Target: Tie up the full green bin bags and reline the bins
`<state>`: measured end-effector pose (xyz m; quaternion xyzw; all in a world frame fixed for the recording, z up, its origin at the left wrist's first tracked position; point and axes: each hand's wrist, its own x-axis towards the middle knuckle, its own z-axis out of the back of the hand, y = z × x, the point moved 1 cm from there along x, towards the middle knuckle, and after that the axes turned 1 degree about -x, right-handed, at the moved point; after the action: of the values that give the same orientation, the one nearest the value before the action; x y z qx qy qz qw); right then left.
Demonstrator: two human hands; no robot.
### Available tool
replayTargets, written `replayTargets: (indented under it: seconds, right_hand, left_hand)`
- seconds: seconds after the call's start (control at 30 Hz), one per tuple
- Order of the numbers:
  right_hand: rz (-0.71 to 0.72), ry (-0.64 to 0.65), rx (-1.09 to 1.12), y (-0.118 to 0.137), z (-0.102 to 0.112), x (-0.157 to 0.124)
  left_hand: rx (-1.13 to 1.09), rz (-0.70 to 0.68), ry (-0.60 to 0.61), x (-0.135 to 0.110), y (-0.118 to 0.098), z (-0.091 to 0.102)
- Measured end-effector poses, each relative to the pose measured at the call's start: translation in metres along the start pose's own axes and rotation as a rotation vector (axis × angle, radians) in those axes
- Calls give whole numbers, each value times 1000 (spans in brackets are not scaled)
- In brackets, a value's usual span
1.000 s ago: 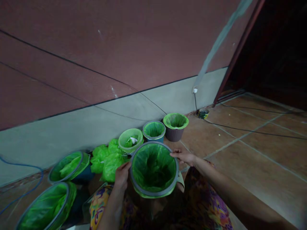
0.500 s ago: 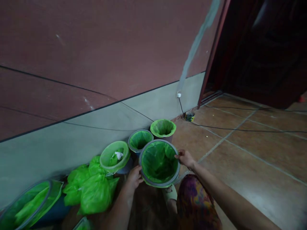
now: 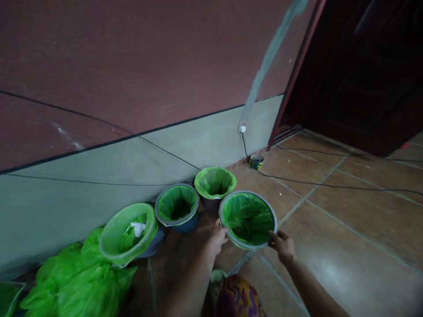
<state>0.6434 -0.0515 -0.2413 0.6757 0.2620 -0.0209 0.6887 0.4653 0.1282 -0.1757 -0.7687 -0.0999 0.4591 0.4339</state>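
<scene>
Between my hands is a round trash can (image 3: 247,240) with a grey rim, lined with a green plastic bag (image 3: 244,211). My left hand (image 3: 217,237) grips its rim on the left side. On the right side, my right hand (image 3: 282,246) is closed on the rim, the fingertips over the edge. The can's lower body is hidden beneath the rim. Just left of it, by the wall, stand a dark trash can with a light green liner (image 3: 214,178) and a blue one with a grey rim (image 3: 176,222).
A pale green-lined trash can (image 3: 127,237) holds a green bag and something white. Several stuffed green bags (image 3: 89,286) lie at lower left. A small tin (image 3: 256,162) sits by the wall below a plug (image 3: 243,129). A black cable (image 3: 317,185) crosses the tiled floor.
The trash can in my hands has moved right, away from the cans along the wall. Both hands have kept hold of its rim. My view has shifted slightly too.
</scene>
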Motion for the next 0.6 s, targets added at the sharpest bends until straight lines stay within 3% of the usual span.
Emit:
replayTargets:
  seconds: [0.13, 0.23, 0.4, 0.6]
  right_hand:
    - [-40, -93, 40, -18, -2, 19]
    - [-82, -146, 31, -23, -11, 21]
    - [-87, -148, 75, -26, -19, 11]
    - [-222, -100, 159, -32, -22, -1]
  left_hand:
    - [189, 101, 39, 19, 4, -13]
    - [213, 134, 53, 25, 12, -22]
    - [162, 144, 27, 35, 25, -32]
    - [131, 142, -4, 36, 28, -31]
